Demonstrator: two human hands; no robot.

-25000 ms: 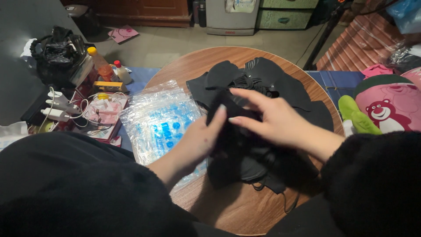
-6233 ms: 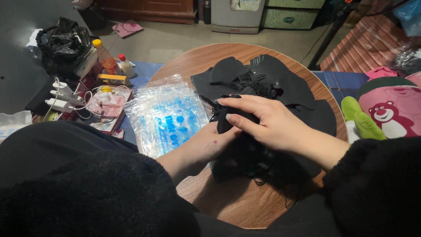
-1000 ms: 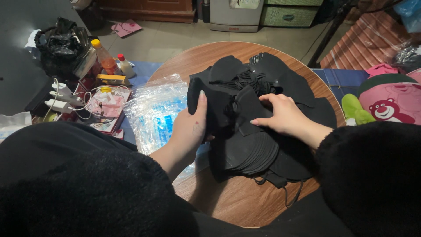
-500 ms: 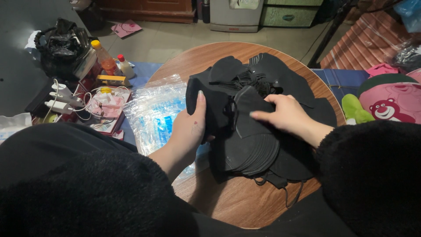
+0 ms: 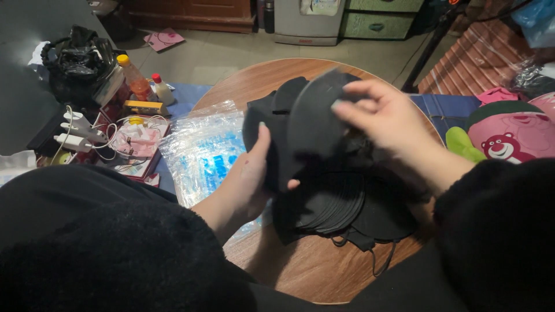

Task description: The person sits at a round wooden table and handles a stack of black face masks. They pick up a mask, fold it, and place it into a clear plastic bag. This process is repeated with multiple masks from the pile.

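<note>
Lifting a black fabric piece [image 5: 315,124] off the stack, the right hand [image 5: 387,118] pinches its upper edge between thumb and fingertips, grip closed on the cloth; half a second ago this hand lay lower, flat on the pile, so it has risen and pulled the piece up and toward the left. Left hand [image 5: 251,179] clamps the left edge of a folded black bundle [image 5: 266,136], thumb up along the fabric and fingers curled behind it, grip closed on the bundle; its place is nearly unchanged from the earlier frame. Lifted piece now stands tilted, overlapping the bundle and hiding part of what lay open before. Below both hands the stack of black pieces [image 5: 341,205] lies fanned on the round wooden bench [image 5: 312,271], thin cords trailing from its near edge. Clear plastic bags [image 5: 199,153] with blue print lie on the bench's left edge, touching the left wrist, same spot as before. On the floor to the left: a white power strip [image 5: 78,130], an orange bottle with yellow cap [image 5: 134,78], a black bag [image 5: 78,60]. Pink bear cushion [image 5: 511,138] at right, well apart from the hands.
</note>
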